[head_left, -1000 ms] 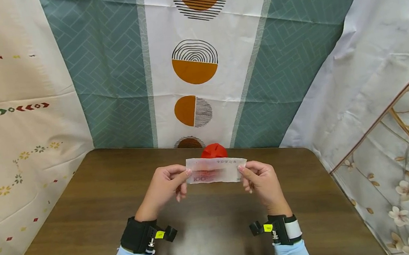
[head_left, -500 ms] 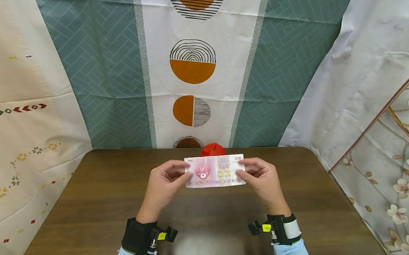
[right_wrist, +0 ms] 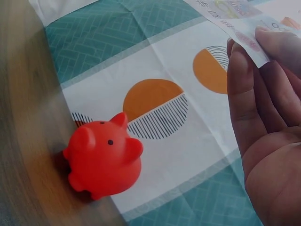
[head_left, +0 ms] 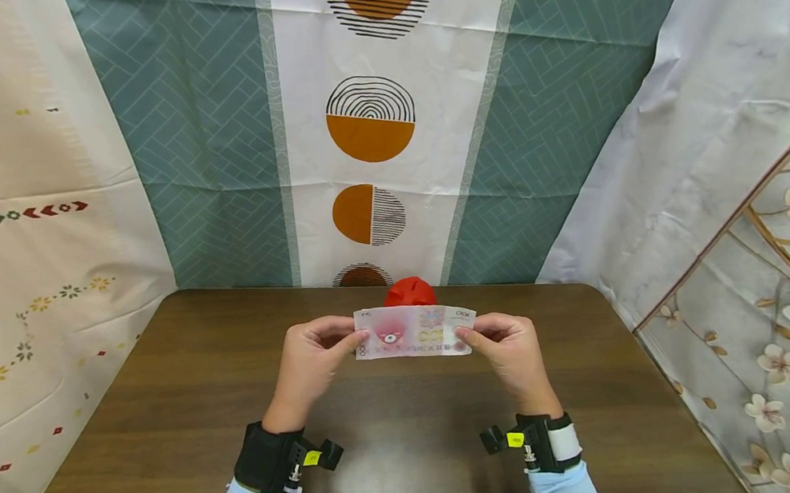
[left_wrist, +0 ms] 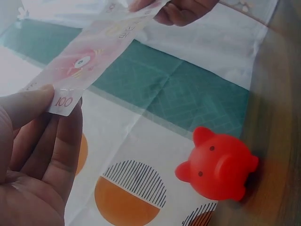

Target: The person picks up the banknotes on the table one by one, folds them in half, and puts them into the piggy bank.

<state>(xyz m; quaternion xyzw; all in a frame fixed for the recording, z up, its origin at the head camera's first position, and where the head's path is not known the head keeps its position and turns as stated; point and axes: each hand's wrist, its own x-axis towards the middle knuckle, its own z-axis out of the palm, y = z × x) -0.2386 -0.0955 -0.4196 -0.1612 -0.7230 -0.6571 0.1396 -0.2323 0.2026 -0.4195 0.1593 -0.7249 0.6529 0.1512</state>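
A pink-and-white banknote (head_left: 407, 332) marked 100 is stretched sideways above the table in the head view. My left hand (head_left: 313, 363) pinches its left end, thumb on the near face and fingers behind. At the other end, my right hand (head_left: 510, 351) pinches the note the same way. The left wrist view shows the note (left_wrist: 82, 61) slanting up from the left hand (left_wrist: 40, 146) towards the right hand's fingers. In the right wrist view, the right hand (right_wrist: 277, 136) holds a corner of it. Behind the note sits a red piggy bank (head_left: 409, 291), its lower part hidden in the head view.
The piggy bank (left_wrist: 218, 165) stands on the brown wooden table (head_left: 167, 415) near its far edge, by a hanging patterned cloth (head_left: 210, 137). More cloth hangs at the left and right sides. Black camera straps (head_left: 265, 457) are on both wrists.
A second ago the note's near face showed a different print; half a second ago the pink print faced the head camera. Since then it has tilted and bowed slightly, still held at both ends.
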